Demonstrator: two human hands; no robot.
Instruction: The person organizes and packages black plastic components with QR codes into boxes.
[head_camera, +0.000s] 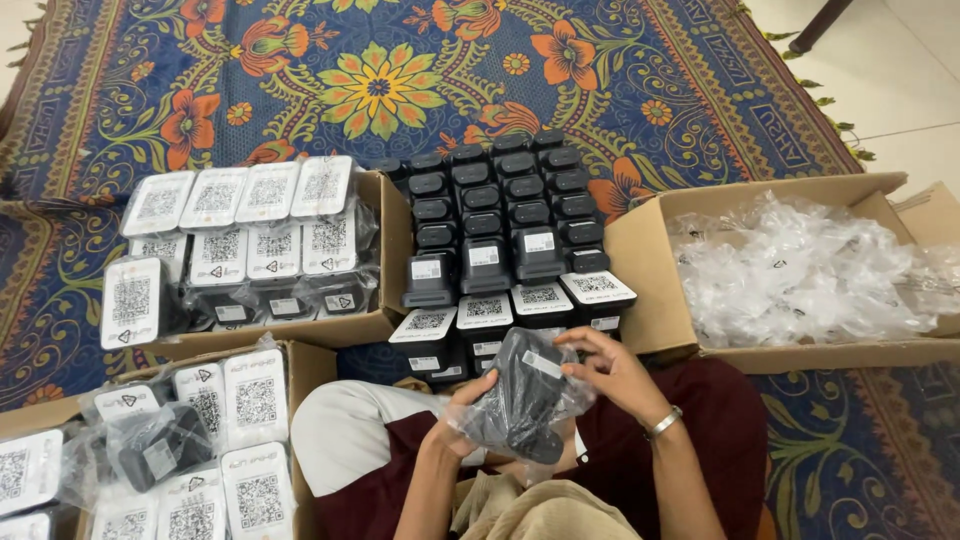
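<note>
My left hand (452, 425) and right hand (608, 372) grip the black device (525, 395); I pull its clear bag (480, 425) evenly, avoiding tears.

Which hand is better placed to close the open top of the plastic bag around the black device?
Probably the right hand: its fingers rest at the upper end of the clear plastic bag over the black device. The left hand grips the bag's lower side, supporting it.
</note>
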